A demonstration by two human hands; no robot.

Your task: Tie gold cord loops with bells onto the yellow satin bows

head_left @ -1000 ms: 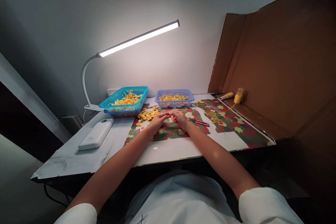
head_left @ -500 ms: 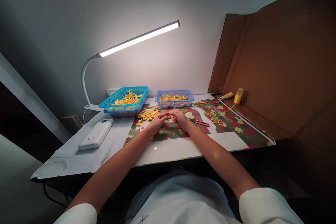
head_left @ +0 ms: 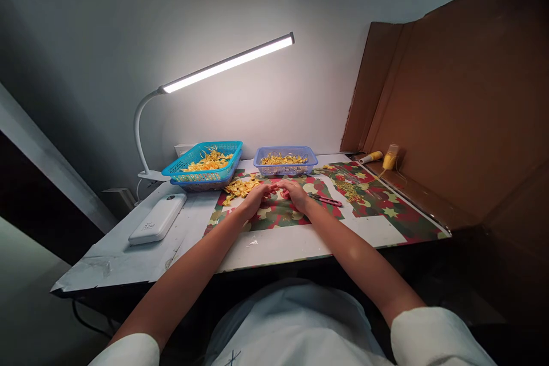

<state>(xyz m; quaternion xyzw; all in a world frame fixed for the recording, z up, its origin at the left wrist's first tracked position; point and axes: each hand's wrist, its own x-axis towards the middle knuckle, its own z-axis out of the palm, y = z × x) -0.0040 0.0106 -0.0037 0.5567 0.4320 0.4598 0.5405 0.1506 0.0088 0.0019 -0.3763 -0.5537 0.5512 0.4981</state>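
L hand [head_left: 256, 197] & R hand [head_left: 294, 194] meet at fingertips, can't tell if gripping; loose yellow ribbon-like pcs [head_left: 241, 187] at 9 o'clock apparently left to do, lilac basket [head_left: 285, 170] at 12 part-filled, prob. mid-batch.

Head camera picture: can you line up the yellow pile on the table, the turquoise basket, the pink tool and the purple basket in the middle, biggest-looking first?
1. turquoise basket
2. purple basket
3. yellow pile
4. pink tool

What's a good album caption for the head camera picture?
Left hand and right hand close together, beside loose yellow pieces, below a lit desk lamp.
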